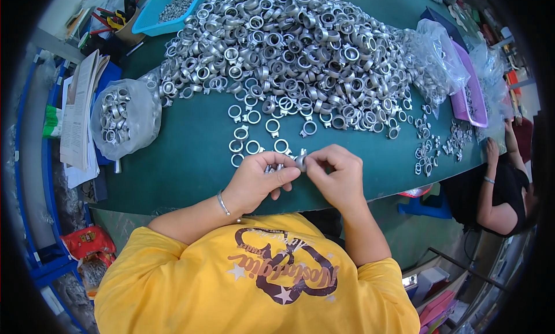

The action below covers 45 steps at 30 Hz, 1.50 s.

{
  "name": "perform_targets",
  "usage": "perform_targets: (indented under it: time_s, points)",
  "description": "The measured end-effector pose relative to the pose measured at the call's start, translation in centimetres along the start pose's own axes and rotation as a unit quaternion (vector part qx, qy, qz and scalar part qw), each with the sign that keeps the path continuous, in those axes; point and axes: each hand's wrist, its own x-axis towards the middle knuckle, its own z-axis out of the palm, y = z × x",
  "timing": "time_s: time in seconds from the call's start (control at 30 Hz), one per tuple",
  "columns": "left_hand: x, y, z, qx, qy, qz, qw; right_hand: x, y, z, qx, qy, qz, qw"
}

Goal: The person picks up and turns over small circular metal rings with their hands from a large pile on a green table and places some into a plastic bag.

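At the near edge of the green table, my left hand and right hand meet, fingertips pinched together on one small metal ring fitting held just above the cloth. It looks light, hard and stiff, probably slick, so I judge the round rim the best place to grip. Loose rings lie just beyond my knuckles, then the big heap of fittings. A clear bag of rings sits left beside stacked white papers; a blue tray stands far left, a purple tray right, and red packets lie below.
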Motion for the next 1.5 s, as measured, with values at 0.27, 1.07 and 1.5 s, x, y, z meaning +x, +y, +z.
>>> perform_targets:
  time_s: [0.27,1.07,1.5]
  points:
    - [0.0,0.3,0.0,-0.051,-0.046,-0.015,0.998,-1.0,0.5,-0.6,0.284,-0.080,0.096,0.951]
    - [-0.6,0.1,0.9,0.192,0.036,0.132,0.972,-1.5,1.2,-0.3,0.312,-0.015,0.048,0.949]
    - [-1.4,0.2,0.1,0.097,0.050,0.112,0.988,14.1,6.4,-22.8,-0.123,0.400,-0.089,0.904]
